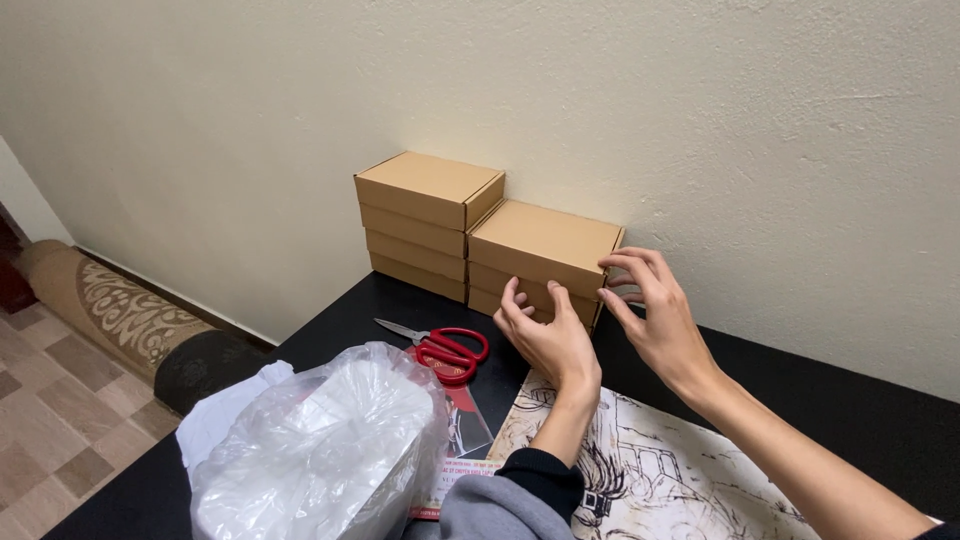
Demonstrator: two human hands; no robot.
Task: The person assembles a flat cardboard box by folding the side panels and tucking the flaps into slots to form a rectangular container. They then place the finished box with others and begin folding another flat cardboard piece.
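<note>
- Against the wall, at the back of the black tabletop [850, 410], your shorter stack of cardboard boxes [540, 262] stands touching the taller stack [428, 222] on its left.
- Your left hand [545, 340] presses its spread fingers [510, 300] on the short stack's front face, gripping nothing.
- Your right hand [655, 310] curls loosely open around the top box's right front corner, touching it.
- Both hands sit just in front; the box's long axis runs along the wall.
- Red scissors [445, 350] lie left of your left hand.
</note>
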